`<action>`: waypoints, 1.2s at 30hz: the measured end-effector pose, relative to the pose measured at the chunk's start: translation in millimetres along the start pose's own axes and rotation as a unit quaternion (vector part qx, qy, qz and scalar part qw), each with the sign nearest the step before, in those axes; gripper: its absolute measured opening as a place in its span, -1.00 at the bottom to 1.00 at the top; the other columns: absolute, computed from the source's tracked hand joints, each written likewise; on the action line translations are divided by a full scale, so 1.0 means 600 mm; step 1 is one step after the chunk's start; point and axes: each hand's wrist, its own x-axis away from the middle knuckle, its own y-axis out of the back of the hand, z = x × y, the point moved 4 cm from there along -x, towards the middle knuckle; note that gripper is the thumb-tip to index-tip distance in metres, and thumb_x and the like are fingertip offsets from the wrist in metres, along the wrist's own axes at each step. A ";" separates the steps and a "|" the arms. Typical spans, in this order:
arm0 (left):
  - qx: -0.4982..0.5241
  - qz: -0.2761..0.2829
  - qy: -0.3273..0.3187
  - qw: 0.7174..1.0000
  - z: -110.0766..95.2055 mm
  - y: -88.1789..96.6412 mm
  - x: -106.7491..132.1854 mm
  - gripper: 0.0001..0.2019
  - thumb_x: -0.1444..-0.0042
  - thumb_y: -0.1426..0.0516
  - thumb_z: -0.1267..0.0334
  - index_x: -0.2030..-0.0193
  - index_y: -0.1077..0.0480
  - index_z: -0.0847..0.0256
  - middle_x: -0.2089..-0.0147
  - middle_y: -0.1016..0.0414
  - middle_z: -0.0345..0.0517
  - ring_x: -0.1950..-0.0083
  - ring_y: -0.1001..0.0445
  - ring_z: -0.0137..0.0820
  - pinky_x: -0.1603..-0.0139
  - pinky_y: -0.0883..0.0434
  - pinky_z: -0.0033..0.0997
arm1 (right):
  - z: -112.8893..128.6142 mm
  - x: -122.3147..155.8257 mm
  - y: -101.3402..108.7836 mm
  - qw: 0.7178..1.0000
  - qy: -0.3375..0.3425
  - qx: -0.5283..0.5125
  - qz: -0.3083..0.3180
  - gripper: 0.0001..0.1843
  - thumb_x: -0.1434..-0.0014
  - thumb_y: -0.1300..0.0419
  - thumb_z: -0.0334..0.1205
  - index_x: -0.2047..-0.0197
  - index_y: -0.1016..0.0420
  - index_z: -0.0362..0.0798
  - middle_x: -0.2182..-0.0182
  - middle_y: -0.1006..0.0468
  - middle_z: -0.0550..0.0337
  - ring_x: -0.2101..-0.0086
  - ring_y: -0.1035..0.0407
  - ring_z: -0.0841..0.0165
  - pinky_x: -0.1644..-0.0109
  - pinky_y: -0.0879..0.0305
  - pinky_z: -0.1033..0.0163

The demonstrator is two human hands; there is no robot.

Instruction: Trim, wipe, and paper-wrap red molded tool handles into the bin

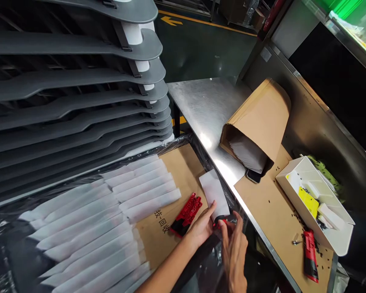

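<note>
A rack of stacked grey trays (73, 81) fills the left side, beside a steel table (198, 106). On the table, a kraft paper bag (259, 114) lies on its side, with white paper sleeves (247, 152) inside its open mouth and a phone (253, 176) just under the mouth. A white plastic bin (315, 203) tilts on brown cardboard (274, 195), holding a yellow pack (308, 201) and white pieces. A red utility knife (310, 255) lies near it. The left hand (201, 228) pinches a white sheet (212, 193) at its lower edge. The curled right hand (233, 254) grasps a partly hidden black-and-red piece (220, 221), next to the sheet.
</note>
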 end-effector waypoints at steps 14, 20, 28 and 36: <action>0.068 0.054 0.134 0.987 0.025 -0.001 0.044 -0.48 -0.18 -0.10 -0.23 0.24 -0.48 0.28 0.35 -0.61 -0.03 0.32 -0.57 -0.23 0.24 -0.50 -0.18 | 0.048 -0.045 0.039 0.967 0.209 0.141 0.024 -0.55 -0.41 0.10 -0.05 0.33 -0.53 0.01 0.36 -0.51 0.15 0.33 -0.41 0.33 0.33 -0.27 0.30; 0.078 -0.009 0.176 0.981 0.036 0.013 0.054 -0.59 -0.14 -0.21 -0.12 0.35 -0.46 0.27 0.48 -0.57 -0.15 0.42 -0.54 -0.33 0.22 -0.47 -0.26 | 0.070 -0.037 0.059 0.930 0.290 0.211 0.082 -0.52 -0.44 0.14 -0.04 0.38 -0.44 0.02 0.39 -0.44 0.19 0.34 -0.34 0.34 0.36 -0.19 0.31; 0.069 0.047 0.172 0.982 0.033 0.014 0.056 -0.51 -0.13 -0.18 -0.19 0.20 -0.51 0.29 0.39 -0.63 -0.05 0.39 -0.57 -0.28 0.25 -0.51 -0.25 | 0.083 -0.025 0.081 0.917 0.322 0.211 0.103 -0.57 -0.44 0.14 -0.08 0.40 -0.37 0.03 0.38 -0.43 0.18 0.35 -0.32 0.31 0.30 -0.24 0.24; 0.125 -0.085 -0.023 0.988 0.021 0.086 0.066 -0.93 -0.11 -0.28 0.42 0.28 -0.47 0.26 0.34 -0.64 -0.11 0.38 -0.60 -0.40 0.28 -0.51 -0.48 | 0.067 -0.022 0.085 0.947 0.291 0.081 0.106 -0.75 -0.36 -0.06 -0.02 0.14 -0.47 0.04 0.26 -0.53 0.13 0.23 -0.43 0.27 0.14 -0.38 0.20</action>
